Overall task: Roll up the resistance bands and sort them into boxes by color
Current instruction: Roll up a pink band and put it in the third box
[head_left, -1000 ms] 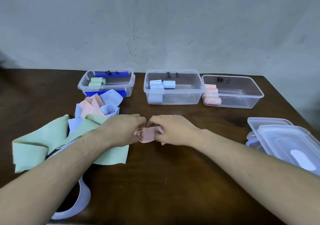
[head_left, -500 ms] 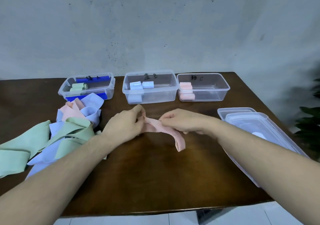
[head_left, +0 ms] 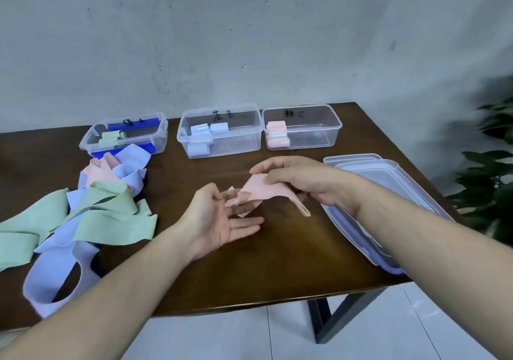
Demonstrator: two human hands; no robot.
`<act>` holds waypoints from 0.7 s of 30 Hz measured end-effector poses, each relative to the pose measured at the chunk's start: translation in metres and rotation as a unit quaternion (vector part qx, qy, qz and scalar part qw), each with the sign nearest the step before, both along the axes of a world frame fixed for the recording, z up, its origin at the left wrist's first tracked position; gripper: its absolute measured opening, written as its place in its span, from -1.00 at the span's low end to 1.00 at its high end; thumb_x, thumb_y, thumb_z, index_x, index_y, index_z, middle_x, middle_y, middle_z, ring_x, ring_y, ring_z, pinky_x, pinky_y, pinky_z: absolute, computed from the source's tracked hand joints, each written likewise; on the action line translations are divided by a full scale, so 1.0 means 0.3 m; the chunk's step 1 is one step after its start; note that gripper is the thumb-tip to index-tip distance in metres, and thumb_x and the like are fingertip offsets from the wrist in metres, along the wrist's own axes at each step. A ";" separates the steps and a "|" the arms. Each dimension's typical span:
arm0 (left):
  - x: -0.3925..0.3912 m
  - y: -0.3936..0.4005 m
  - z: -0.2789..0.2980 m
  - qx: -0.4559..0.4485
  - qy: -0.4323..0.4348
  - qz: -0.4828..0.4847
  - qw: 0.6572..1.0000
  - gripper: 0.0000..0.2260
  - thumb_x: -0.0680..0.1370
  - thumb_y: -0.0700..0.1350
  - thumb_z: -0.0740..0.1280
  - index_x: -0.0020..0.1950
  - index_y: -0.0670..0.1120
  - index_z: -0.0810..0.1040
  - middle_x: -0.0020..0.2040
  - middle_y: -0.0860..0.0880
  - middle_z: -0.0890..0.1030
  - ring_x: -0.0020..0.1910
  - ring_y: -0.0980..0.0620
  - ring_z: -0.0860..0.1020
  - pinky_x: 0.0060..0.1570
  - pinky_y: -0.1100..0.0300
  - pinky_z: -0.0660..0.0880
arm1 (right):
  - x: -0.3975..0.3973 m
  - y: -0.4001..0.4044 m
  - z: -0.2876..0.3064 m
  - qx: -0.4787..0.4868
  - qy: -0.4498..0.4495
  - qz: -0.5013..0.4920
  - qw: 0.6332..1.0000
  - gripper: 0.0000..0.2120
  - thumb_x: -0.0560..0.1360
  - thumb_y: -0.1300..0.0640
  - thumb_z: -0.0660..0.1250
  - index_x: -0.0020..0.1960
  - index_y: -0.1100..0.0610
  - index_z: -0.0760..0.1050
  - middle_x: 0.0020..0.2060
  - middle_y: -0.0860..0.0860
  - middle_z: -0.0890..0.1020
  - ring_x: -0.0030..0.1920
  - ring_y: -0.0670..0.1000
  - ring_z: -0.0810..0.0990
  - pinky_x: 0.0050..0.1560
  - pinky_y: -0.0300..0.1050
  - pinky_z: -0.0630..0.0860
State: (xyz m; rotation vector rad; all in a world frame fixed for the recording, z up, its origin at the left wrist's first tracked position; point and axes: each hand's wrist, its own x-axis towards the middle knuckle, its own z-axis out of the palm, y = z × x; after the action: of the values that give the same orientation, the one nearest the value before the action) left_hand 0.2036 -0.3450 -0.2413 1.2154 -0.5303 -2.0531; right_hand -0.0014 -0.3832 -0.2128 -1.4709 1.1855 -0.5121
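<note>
From the head camera we see a pink band (head_left: 263,190) held above the middle of the brown table (head_left: 277,262), partly unrolled, with one looped end hanging down toward the right. Our right hand (head_left: 302,179) grips it, the thumb and fingers curled over its upper edge. Our left hand (head_left: 219,218) lies palm up with the fingers straight and relaxed, the band's loose left end resting across the fingertips; it pinches nothing. At the back of the table stand three clear boxes in a row. The left box (head_left: 125,137), with blue clips, holds rolled green bands; the middle box (head_left: 220,130) holds rolled light-blue bands; the right box (head_left: 302,126) holds rolled pink bands in its left end. To the left lies a loose pile of bands (head_left: 91,207), green, light blue and pink tangled together, one light-blue loop reaching the near edge. At the right edge sit stacked clear lids (head_left: 388,193), just beside our right wrist. A leafy plant (head_left: 488,179) shows beyond the table's right side.
</note>
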 end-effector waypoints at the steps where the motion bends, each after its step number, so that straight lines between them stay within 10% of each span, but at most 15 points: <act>1: -0.014 -0.007 -0.007 -0.004 -0.012 0.043 0.999 -0.62 0.55 -0.08 0.03 0.29 -0.16 0.43 0.24 -0.28 0.58 0.08 -0.32 0.63 0.17 -0.17 0.54 | -0.010 0.013 -0.004 0.008 0.002 0.000 1.000 -0.76 0.58 0.17 0.29 0.14 -0.08 0.63 -0.27 -0.04 0.60 -0.42 -0.11 0.43 -0.49 -0.24 0.22; 7: -0.056 -0.116 -0.031 -0.140 -0.133 0.178 0.965 -0.79 0.54 -0.26 0.32 0.16 -0.15 0.57 0.22 -0.17 0.57 0.19 -0.12 0.58 0.18 -0.01 0.56 | -0.037 0.069 -0.053 0.056 0.043 0.026 0.997 -0.79 0.56 0.06 0.35 0.10 -0.18 0.68 -0.07 0.00 0.63 -0.17 -0.03 0.51 -0.31 -0.19 0.27; 14: -0.116 -0.230 -0.041 -0.203 -0.190 0.106 0.955 -0.51 0.48 -0.52 0.13 0.19 -0.06 0.58 0.25 -0.13 0.54 0.26 -0.12 0.50 0.31 -0.01 0.47 | -0.027 0.120 -0.113 0.040 0.056 0.040 0.997 -0.79 0.59 0.01 0.34 0.19 -0.16 0.63 0.18 -0.15 0.58 0.16 -0.01 0.53 -0.13 -0.14 0.48; 21: -0.154 -0.264 -0.091 -0.209 -0.230 0.037 0.950 -0.57 0.52 -0.41 0.20 0.22 0.01 0.59 0.18 -0.11 0.58 0.06 -0.03 0.55 -0.10 0.19 0.52 | -0.043 0.138 -0.167 -0.029 0.147 0.075 0.986 -0.75 0.58 -0.01 0.35 0.25 -0.08 0.59 -0.21 -0.19 0.52 -0.28 -0.10 0.43 -0.33 -0.25 0.34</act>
State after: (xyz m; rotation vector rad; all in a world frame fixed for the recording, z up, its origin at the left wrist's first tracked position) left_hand 0.1574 -0.4241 -0.2685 1.4172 -1.0615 -1.4820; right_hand -0.0142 -0.3419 -0.2630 -1.7134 1.2828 -0.2328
